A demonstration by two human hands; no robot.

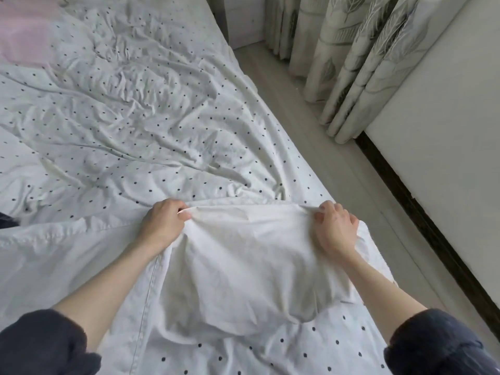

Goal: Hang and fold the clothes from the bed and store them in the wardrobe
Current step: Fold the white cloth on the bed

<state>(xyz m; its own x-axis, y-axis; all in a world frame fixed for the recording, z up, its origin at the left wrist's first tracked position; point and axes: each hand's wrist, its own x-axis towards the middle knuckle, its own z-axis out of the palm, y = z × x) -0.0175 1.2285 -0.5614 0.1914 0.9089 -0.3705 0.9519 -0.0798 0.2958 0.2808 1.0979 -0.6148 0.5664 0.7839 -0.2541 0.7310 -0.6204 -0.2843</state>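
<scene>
A plain white garment (238,266) lies spread on the bed (121,117), near its right edge. My left hand (165,220) pinches the garment's far edge on the left side. My right hand (335,228) grips the same far edge on the right side, fingers curled into the cloth. The fabric bulges loosely between my two forearms. More of the white garment, with a stitched seam (147,301), stretches away to the left under my left arm.
The bed carries a crumpled white cover with small dark dots. A pink cloth (24,36) lies at the far left corner, a dark item (6,220) at the left edge. Right of the bed runs a narrow floor strip (338,169), then leaf-patterned curtains (359,58) and a white wall (446,131).
</scene>
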